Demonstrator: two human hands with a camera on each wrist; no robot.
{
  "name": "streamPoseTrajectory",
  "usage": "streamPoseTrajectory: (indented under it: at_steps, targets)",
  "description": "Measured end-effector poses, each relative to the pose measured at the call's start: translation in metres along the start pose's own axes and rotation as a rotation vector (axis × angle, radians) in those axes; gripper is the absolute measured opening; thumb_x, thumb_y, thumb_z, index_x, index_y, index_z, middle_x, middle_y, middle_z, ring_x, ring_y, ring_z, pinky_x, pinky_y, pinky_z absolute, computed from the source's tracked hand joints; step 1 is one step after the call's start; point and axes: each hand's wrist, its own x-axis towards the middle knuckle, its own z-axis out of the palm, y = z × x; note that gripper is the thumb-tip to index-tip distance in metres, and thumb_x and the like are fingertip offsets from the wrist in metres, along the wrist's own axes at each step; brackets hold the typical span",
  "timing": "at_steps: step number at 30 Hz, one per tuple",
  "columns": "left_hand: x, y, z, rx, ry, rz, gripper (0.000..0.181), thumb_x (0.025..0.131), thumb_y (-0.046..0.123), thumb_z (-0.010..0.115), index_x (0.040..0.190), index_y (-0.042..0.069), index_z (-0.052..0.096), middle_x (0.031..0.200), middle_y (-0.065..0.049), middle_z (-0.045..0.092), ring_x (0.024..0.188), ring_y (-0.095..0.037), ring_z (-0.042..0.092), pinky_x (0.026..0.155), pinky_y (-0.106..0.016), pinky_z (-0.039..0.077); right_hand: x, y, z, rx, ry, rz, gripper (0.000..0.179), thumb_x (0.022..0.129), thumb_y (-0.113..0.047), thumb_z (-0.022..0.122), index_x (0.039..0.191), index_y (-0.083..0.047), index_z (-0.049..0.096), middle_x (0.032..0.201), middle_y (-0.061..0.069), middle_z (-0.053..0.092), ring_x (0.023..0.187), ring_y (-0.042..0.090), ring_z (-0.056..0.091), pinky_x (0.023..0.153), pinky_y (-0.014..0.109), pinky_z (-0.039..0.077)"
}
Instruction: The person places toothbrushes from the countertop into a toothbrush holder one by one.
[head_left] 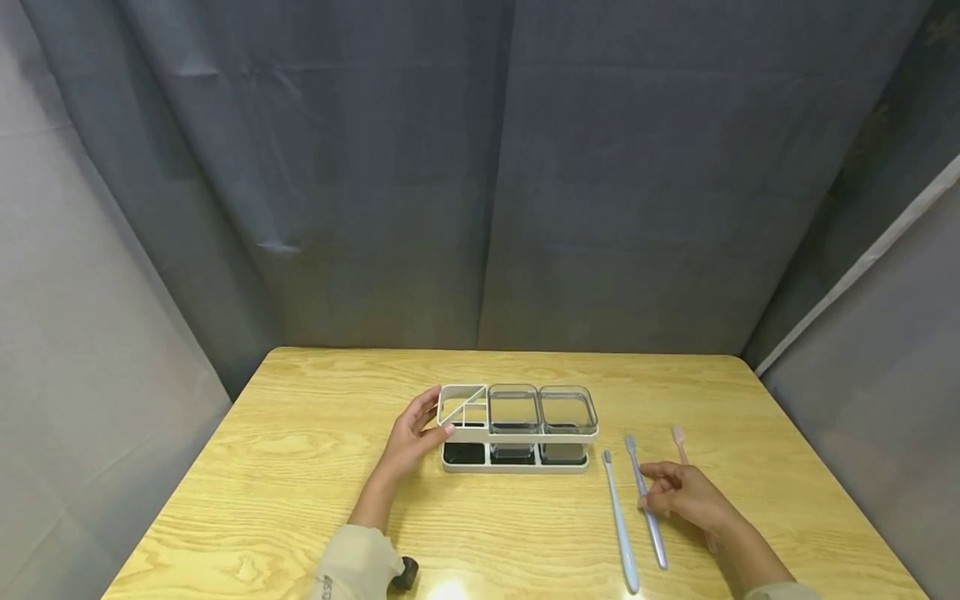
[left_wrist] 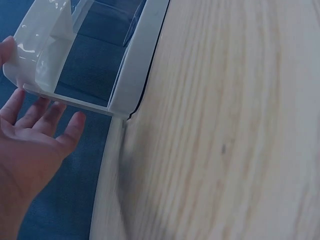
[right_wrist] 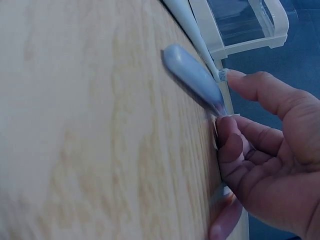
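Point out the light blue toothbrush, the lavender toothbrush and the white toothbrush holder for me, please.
Light blue toothbrush (head_left: 623, 537): head view, middle of handle.
Lavender toothbrush (head_left: 656, 538): head view, lower handle.
White toothbrush holder (head_left: 517, 438): head view, upper front rail.

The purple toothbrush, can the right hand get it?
Yes, it seems so: the right hand is right at the purple toothbrush, and nothing lies between them; the blue toothbrush lies beyond it.

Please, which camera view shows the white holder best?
The head view: the white holder appears almost whole there, both tiers visible; the left hand covers only a little of one end. The left wrist view shows that end, but cut by the picture edge. The right wrist view shows only a part, at the top.
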Motion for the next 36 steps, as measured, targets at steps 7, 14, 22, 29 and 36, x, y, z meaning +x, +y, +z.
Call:
streamPoseTrajectory:
  at_steps: [7, 14, 22, 29, 36]
  targets:
    - [0.001, -0.006, -0.001, 0.007, 0.009, -0.007, 0.064, 0.085, -0.003, 0.063, 0.14, -0.007, 0.031, 0.14, -0.027, 0.035, 0.128, -0.046, 0.03, 0.1, -0.046, 0.036, 0.003, -0.002, -0.001, -0.101, 0.012, -0.046, 0.064, 0.079, -0.012, 0.073, 0.128, 0.016, 0.042, 0.076, 0.009, 0.054, 0.063, 0.016, 0.048, 0.052, 0.023, 0.044]
    - [0.0, -0.002, -0.001, 0.006, 0.0, -0.006, 0.064, 0.085, -0.004, 0.062, 0.14, -0.008, 0.03, 0.14, -0.029, 0.033, 0.127, -0.048, 0.027, 0.099, -0.046, 0.037, -0.001, -0.006, 0.005, -0.102, 0.084, 0.019, 0.063, 0.074, -0.01, 0.076, 0.126, 0.013, 0.047, 0.072, 0.007, 0.05, 0.064, 0.018, 0.048, 0.055, 0.026, 0.048]
    - [-0.001, -0.002, -0.002, 0.007, -0.008, -0.018, 0.065, 0.085, -0.004, 0.062, 0.14, -0.008, 0.028, 0.141, -0.03, 0.031, 0.127, -0.049, 0.027, 0.099, -0.051, 0.035, -0.003, -0.009, 0.013, -0.099, 0.171, 0.097, 0.057, 0.072, -0.003, 0.074, 0.121, 0.014, 0.05, 0.08, 0.012, 0.05, 0.069, 0.024, 0.057, 0.064, 0.036, 0.056]
    - [-0.001, -0.002, -0.002, 0.003, -0.006, -0.014, 0.064, 0.085, -0.003, 0.062, 0.14, -0.008, 0.028, 0.14, -0.03, 0.032, 0.127, -0.049, 0.028, 0.098, -0.05, 0.035, -0.003, -0.014, 0.011, -0.062, 0.139, 0.121, 0.052, 0.07, 0.001, 0.065, 0.119, 0.013, 0.052, 0.084, 0.012, 0.057, 0.067, 0.02, 0.055, 0.057, 0.03, 0.053]
    - [0.001, -0.005, -0.002, -0.004, 0.004, -0.018, 0.065, 0.084, -0.005, 0.062, 0.14, -0.009, 0.029, 0.14, -0.029, 0.033, 0.128, -0.047, 0.028, 0.099, -0.051, 0.034, -0.005, -0.009, 0.002, 0.242, -0.013, 0.083, 0.061, 0.079, 0.001, 0.057, 0.134, 0.014, 0.033, 0.074, 0.004, 0.054, 0.062, 0.011, 0.052, 0.056, 0.021, 0.05]
